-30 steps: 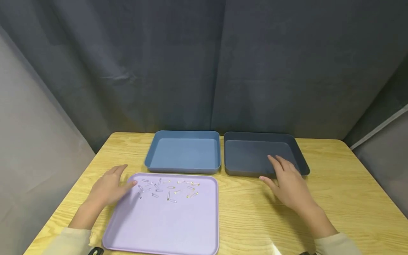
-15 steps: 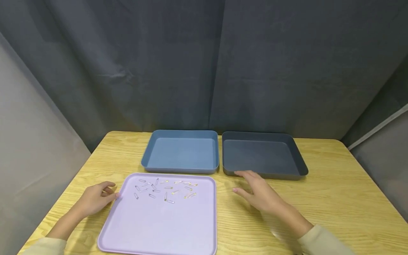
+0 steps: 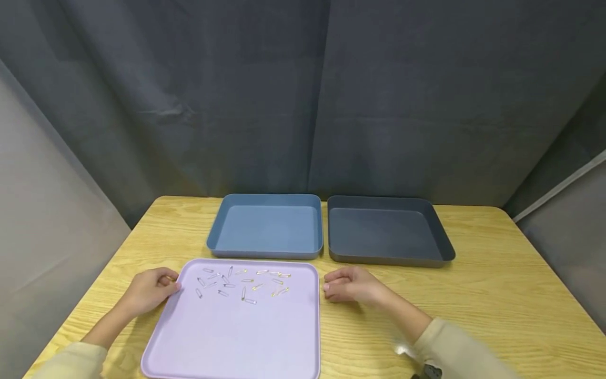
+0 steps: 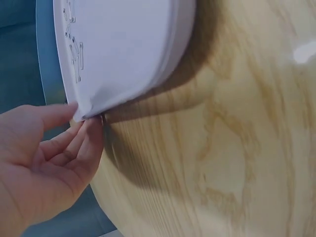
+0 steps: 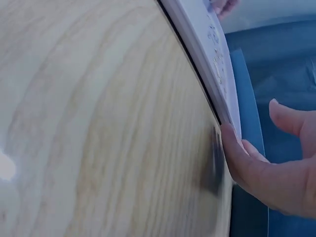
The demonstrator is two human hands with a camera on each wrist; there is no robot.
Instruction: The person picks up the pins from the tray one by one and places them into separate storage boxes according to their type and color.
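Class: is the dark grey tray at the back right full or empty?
Empty: the head view shows only the bare floor of the dark grey rectangular plastic tray.
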